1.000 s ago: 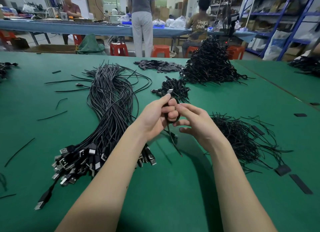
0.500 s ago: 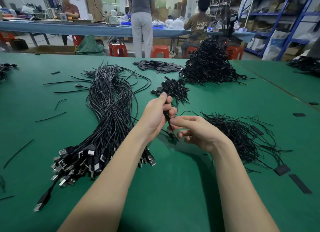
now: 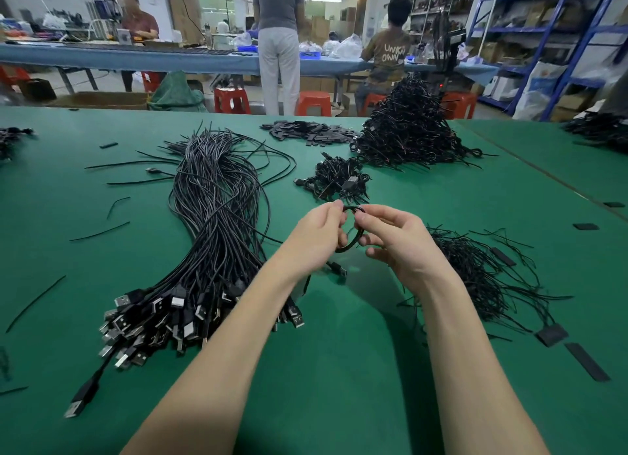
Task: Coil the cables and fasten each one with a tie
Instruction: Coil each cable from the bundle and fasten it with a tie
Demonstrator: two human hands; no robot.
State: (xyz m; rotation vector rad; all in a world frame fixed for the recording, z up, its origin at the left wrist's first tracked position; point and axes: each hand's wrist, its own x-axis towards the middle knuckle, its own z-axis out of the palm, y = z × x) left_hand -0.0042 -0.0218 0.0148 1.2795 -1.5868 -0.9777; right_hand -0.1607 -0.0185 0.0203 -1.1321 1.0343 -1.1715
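A small black cable coil [image 3: 350,244] hangs above the green table [image 3: 339,369] between both hands. My left hand [image 3: 314,237] grips its left side with curled fingers. My right hand [image 3: 394,237] pinches its upper right side between thumb and fingers. One plug end [image 3: 338,268] dangles below the coil. A large bundle of uncoiled USB cables [image 3: 210,234] lies to the left. Loose black wire ties [image 3: 482,271] are spread to the right. A small pile of coiled cables [image 3: 336,179] lies just beyond the hands, and a tall heap of coiled cables [image 3: 407,132] stands behind it.
Flat black strips [image 3: 306,132] are piled at the back of the table; a few [image 3: 586,361] lie at the right. Stray tie pieces [image 3: 102,230] dot the left side. Beyond the table edge stand people, red stools [image 3: 312,103] and blue shelving [image 3: 577,30].
Both hands rose away from the table with the cable. The loose cable now forms a closed round loop held between them, and my right hand moved up from below to the coil's top.
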